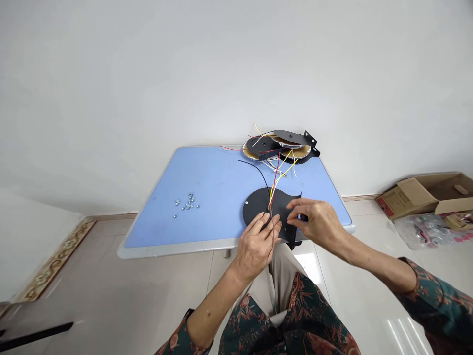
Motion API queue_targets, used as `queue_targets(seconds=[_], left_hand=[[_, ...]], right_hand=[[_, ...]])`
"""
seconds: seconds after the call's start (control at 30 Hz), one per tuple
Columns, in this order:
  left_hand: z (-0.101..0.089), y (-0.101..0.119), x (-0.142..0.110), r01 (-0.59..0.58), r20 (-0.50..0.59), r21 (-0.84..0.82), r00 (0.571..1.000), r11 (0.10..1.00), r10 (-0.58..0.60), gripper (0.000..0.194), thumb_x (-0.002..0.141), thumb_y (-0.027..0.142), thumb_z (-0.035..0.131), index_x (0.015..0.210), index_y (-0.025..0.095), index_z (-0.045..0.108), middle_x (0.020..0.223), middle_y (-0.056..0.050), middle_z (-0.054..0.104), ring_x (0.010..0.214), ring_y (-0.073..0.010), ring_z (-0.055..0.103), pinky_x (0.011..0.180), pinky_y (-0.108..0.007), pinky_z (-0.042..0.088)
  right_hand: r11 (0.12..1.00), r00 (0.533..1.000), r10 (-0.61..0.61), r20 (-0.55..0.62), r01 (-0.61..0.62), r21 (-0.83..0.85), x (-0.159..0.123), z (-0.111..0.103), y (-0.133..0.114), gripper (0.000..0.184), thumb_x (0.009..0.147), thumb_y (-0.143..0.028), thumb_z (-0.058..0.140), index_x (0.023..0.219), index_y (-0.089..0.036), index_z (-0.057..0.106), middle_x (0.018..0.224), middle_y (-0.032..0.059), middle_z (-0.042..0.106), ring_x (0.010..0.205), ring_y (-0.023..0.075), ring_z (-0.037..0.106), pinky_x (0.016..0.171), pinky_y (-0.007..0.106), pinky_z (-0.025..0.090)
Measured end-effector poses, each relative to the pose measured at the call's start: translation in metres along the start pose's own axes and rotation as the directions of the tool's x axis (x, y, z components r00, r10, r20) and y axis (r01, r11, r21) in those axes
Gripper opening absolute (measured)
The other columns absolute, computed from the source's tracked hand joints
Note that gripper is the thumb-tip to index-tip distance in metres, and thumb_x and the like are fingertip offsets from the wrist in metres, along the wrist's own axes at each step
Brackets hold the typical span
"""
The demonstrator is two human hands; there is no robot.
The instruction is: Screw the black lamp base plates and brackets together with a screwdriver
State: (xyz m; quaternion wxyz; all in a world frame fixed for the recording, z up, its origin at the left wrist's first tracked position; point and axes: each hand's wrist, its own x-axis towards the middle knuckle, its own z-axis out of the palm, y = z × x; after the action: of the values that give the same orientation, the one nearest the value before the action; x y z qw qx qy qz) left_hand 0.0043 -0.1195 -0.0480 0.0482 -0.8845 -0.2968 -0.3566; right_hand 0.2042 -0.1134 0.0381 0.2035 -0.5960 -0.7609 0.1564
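- The left hand [256, 246] is curled and half closed, its fingers [271, 224] pinching the lower edge of the black plate [262, 207].
- The right hand [314, 222] reaches in from the other side, fingers bent and thumb low, gripping the plate's right part.
- The plate sits between the two hands, lying almost flat just above the blue table [166, 251] near its front edge, with its rounded end pointing away from the hands toward the left.
- Red and yellow wires [275, 185] and a thin black wire [254, 169] rise from the plate and run toward the back of the table. The fingers hide the spot where they meet the plate, so I can't tell how they are attached.
- A loose heap of small metal nuts [188, 204] lies on the table, to the left of the hands and well apart from them.
- At the far edge, a stack of black plates and gold discs [277, 148] sits in a tangle of wires, with a black bracket [310, 139] at its right.
- On the floor to the right stand an open cardboard box [424, 195] and a clear plastic bag [417, 231].
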Motion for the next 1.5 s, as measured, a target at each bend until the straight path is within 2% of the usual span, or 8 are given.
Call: queue_targets(seconds=[0.13,0.27,0.47,0.77,1.03,1.17,1.27,1.5], left_hand=[[0.001,-0.001,-0.001,-0.015,-0.009,-0.009,1.000,1.000,0.015,0.036,0.097,0.013,0.051,0.131,0.012,0.063,0.133,-0.011,0.068,0.126,-0.0265,0.060,0.108,-0.050,0.054],[0.002,0.000,-0.001,-0.015,-0.034,-0.001,0.999,1.000,0.015,0.034,0.096,0.011,0.052,0.128,0.010,0.065,0.130,-0.011,0.069,0.124,-0.0269,0.061,0.108,-0.050,0.054],[0.005,0.000,-0.001,-0.005,-0.046,-0.009,0.999,1.000,0.004,0.035,0.096,0.009,0.049,0.126,0.011,0.067,0.130,-0.012,0.069,0.125,-0.0276,0.061,0.108,-0.051,0.054],[0.008,-0.001,-0.004,0.004,-0.033,-0.030,0.999,1.000,-0.005,0.044,0.094,0.007,0.047,0.136,0.014,0.061,0.133,-0.012,0.068,0.129,-0.0277,0.059,0.109,-0.053,0.053],[0.009,-0.001,-0.004,0.009,-0.037,-0.033,0.999,0.999,-0.011,0.043,0.095,0.008,0.048,0.136,0.014,0.061,0.133,-0.013,0.067,0.128,-0.0274,0.059,0.108,-0.053,0.054],[0.008,-0.001,-0.004,0.011,-0.035,-0.035,0.999,0.999,-0.012,0.041,0.095,0.008,0.047,0.133,0.014,0.063,0.133,-0.012,0.068,0.128,-0.0275,0.059,0.109,-0.053,0.053],[0.008,-0.001,-0.004,0.004,-0.039,-0.034,0.999,0.999,-0.005,0.040,0.095,0.007,0.047,0.131,0.013,0.064,0.132,-0.012,0.068,0.128,-0.0274,0.059,0.109,-0.052,0.053],[0.006,0.000,-0.002,-0.006,-0.062,-0.007,0.998,1.000,0.006,0.033,0.095,0.008,0.050,0.124,0.010,0.067,0.130,-0.012,0.070,0.124,-0.0279,0.062,0.107,-0.051,0.055]], right_hand=[[0.994,0.999,0.016,-0.036,-0.019,-0.105,-0.016,0.008,-0.009,0.014,0.082,-0.012,0.069,0.078,-0.022,0.078,0.099,0.0019,0.075,0.079,0.0142,0.068,0.067,0.025,0.042],[0.976,0.998,0.055,0.035,-0.047,-0.212,-0.009,0.011,-0.016,0.014,0.083,-0.014,0.067,0.077,-0.021,0.077,0.092,0.0017,0.073,0.073,0.0134,0.063,0.061,0.026,0.034],[0.925,0.997,0.007,0.076,0.023,-0.379,-0.012,0.018,-0.023,0.021,0.091,-0.018,0.057,0.078,-0.020,0.074,0.094,0.0040,0.071,0.071,0.0133,0.060,0.057,0.029,0.026],[0.850,0.996,-0.039,0.080,0.075,-0.521,-0.024,0.024,-0.033,0.027,0.092,-0.008,0.048,0.081,-0.016,0.072,0.093,0.0086,0.068,0.071,0.0137,0.057,0.052,0.030,0.019],[0.856,0.987,0.012,0.160,0.072,-0.512,-0.029,0.020,-0.040,0.029,0.083,0.000,0.048,0.086,-0.017,0.072,0.100,0.0085,0.068,0.068,0.0135,0.056,0.052,0.031,0.019],[0.881,0.990,0.051,0.128,0.016,-0.472,-0.024,0.019,-0.035,0.025,0.085,-0.004,0.052,0.084,-0.018,0.073,0.103,0.0072,0.068,0.066,0.0128,0.058,0.054,0.030,0.024],[0.919,0.993,0.058,0.105,-0.012,-0.394,-0.018,0.018,-0.029,0.019,0.087,-0.012,0.057,0.082,-0.019,0.074,0.098,0.0054,0.069,0.067,0.0133,0.059,0.057,0.028,0.030],[0.949,0.989,0.110,0.098,-0.076,-0.305,-0.012,0.016,-0.027,0.015,0.084,-0.013,0.063,0.078,-0.019,0.075,0.091,0.0043,0.070,0.073,0.0151,0.063,0.063,0.027,0.036]])
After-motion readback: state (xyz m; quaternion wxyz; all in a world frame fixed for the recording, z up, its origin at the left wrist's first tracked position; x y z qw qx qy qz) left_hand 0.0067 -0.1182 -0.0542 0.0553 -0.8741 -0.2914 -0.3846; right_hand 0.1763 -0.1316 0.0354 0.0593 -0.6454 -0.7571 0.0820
